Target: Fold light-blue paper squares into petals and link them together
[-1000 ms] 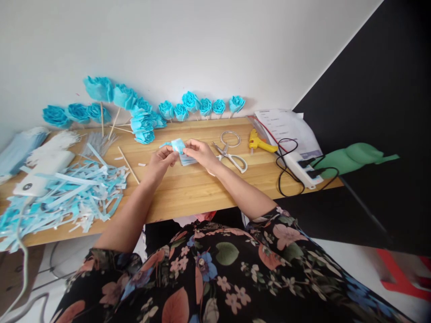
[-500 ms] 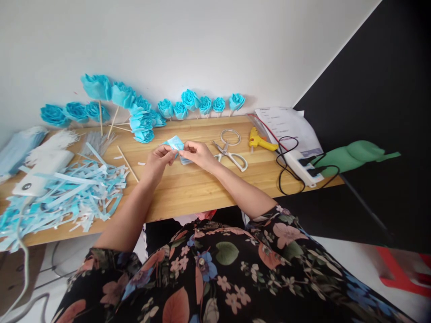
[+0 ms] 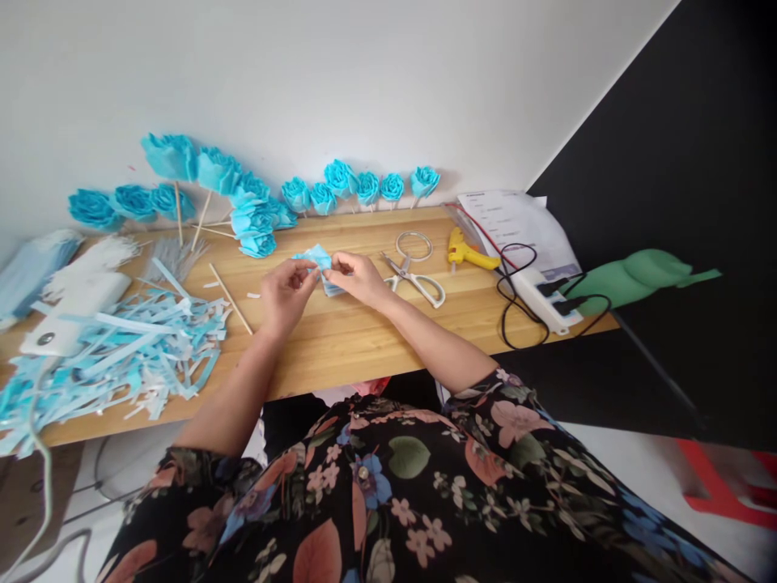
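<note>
A small light-blue piece of thin sheet material [image 3: 316,254] is held up between my hands over the middle of the wooden table. My right hand [image 3: 359,280] pinches its right edge between thumb and fingers. My left hand [image 3: 287,293] has its fingertips closed at the lower left edge, thumb and index finger close together. A folded blue stack [image 3: 332,289] shows partly under my right hand, the rest hidden. To the right of my hands lie white-handled scissors [image 3: 411,280], blades spread. Left of them rests a thin wooden stick [image 3: 231,299].
Several blue crepe-like flowers [image 3: 341,178] on sticks stand along the wall. Cut strips [image 3: 146,348] and a white device [image 3: 78,312] cover the table's left. At right are a ring [image 3: 413,235], a yellow glue gun [image 3: 471,251], papers [image 3: 515,223], a power strip [image 3: 540,304] and green material [image 3: 637,279].
My left hand has turned and its fingers have shifted along the blue piece's lower edge. My right hand keeps its pinch almost unmoved. The view has shifted slightly.
</note>
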The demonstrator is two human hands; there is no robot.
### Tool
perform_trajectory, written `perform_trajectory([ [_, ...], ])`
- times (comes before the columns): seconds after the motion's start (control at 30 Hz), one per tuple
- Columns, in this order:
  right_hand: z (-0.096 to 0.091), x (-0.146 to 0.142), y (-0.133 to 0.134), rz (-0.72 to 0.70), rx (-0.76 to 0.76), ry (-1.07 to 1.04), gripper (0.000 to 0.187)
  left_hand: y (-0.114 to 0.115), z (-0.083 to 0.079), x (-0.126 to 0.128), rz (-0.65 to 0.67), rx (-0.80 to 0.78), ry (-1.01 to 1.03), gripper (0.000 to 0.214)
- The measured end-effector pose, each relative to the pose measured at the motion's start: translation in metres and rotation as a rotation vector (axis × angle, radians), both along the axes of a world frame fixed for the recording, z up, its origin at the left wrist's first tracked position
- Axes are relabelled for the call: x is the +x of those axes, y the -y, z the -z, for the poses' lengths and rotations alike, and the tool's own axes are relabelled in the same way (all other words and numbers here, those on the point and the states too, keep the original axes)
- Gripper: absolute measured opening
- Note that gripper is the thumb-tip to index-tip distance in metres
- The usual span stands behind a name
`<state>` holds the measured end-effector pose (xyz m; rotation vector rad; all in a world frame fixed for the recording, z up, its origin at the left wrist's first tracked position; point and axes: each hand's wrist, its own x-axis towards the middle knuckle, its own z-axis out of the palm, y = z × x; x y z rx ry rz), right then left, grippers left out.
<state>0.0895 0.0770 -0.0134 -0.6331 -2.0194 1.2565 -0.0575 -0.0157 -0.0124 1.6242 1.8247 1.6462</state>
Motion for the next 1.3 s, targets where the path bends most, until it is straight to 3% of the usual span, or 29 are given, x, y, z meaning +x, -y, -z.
perform_trajectory([
  [0.2,-0.0003,0.0005,0.0002,-0.022,-0.001,-0.006,0.028,-0.0016,0.0031,-0.0041,-0.004,-0.020,-0.159,0.016],
  [0.5,0.0026,-0.0005,-0.0004,0.023,0.090,0.029,0.026,-0.0034,0.0070,-0.0063,0.022,-0.047,-0.151,0.014],
  [0.73,0.0081,-0.0026,-0.0026,0.063,0.097,0.054,0.022,-0.0042,0.0068,-0.0072,0.020,-0.030,-0.260,0.016],
  [1.3,0.0017,-0.0007,0.0000,0.012,0.086,0.030,0.022,-0.0043,0.0041,-0.0052,-0.007,-0.057,-0.199,0.015],
])
